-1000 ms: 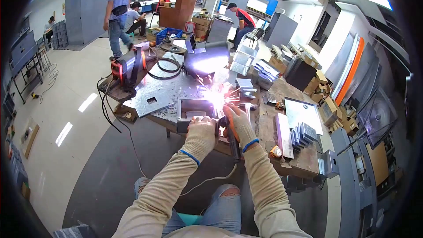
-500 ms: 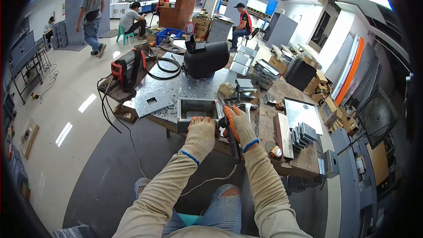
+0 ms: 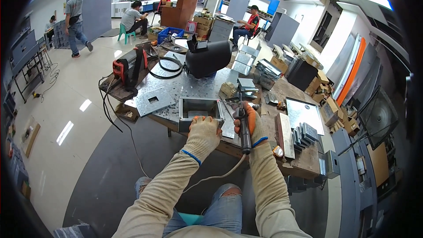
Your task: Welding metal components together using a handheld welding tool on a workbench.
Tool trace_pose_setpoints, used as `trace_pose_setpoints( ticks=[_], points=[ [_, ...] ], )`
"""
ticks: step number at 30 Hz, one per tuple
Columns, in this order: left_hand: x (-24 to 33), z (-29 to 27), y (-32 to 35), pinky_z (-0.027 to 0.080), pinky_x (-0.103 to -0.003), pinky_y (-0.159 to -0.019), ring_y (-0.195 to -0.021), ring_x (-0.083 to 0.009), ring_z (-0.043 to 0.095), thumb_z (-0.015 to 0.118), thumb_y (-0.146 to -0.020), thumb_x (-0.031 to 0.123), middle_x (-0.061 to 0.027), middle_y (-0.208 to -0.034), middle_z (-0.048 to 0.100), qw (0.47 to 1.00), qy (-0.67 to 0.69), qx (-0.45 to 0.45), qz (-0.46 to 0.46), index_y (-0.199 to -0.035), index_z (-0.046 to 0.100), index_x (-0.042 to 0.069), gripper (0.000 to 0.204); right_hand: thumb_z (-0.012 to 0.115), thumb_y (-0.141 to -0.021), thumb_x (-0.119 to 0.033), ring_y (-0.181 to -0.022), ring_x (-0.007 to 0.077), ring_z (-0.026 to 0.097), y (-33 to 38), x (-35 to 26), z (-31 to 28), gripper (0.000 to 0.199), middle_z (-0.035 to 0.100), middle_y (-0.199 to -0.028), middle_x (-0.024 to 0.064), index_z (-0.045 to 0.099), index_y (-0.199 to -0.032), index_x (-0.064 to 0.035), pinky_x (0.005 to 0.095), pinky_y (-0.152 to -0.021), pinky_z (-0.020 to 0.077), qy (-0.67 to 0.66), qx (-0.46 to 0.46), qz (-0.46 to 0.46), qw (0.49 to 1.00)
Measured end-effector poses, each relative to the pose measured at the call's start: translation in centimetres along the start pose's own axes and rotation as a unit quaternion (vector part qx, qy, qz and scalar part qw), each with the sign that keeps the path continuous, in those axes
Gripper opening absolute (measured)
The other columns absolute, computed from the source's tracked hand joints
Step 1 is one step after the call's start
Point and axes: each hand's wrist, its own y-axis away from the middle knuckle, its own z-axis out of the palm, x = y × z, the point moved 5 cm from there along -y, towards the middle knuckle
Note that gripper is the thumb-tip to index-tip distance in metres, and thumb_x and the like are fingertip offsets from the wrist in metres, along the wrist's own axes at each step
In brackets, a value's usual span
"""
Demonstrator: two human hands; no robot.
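Off to my left sits the red welding machine (image 3: 124,68) with its black cables (image 3: 167,66) looping across the galvanised sheet-metal table (image 3: 176,89). Moving in, my left hand (image 3: 203,132), gloved, is pressed flat and closed over the near wall of the open sheet-metal box (image 3: 199,111), pinning it at the table's front edge. Just right of it, my right hand (image 3: 250,123) is wrapped tight round the welding torch (image 3: 243,125), tip aimed at the box's right corner, no arc showing. I'd judge I'm between tacks: next calls for keeping the box steady and setting the tip on the seam. The dark welding mask (image 3: 207,59) rests behind.
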Motion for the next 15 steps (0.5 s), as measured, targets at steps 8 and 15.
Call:
trace_pose_setpoints(
  ticks=[8,15],
  points=[
    [-0.6,0.9,-0.1,0.049,-0.046,-0.099,-0.109,-0.0336,0.066,0.070,-0.093,0.028,-0.0155,-0.113,0.072,1.000,-0.023,-0.010,0.001,-0.108,0.072,0.006,0.027,0.059,-0.105,-0.054,-0.045,0.0177,0.056,-0.2,-0.8,0.2,0.044,0.063,-0.073,0.0052,0.066,-0.102,-0.0102,0.0363,-0.037,0.0436,0.150,-0.010,-0.051,0.987],
    [-0.1,-0.6,0.3,0.054,-0.045,-0.095,-0.107,-0.0346,0.068,0.073,-0.088,0.027,-0.0167,-0.112,0.072,1.000,0.001,-0.007,0.003,-0.103,0.070,0.004,0.028,0.063,-0.104,-0.050,-0.047,0.0174,0.056,-3.0,4.1,-3.8,0.045,0.063,-0.073,0.0053,0.066,-0.112,-0.0058,0.0349,-0.039,0.0437,-0.226,-0.089,0.097,0.965]
  ],
)
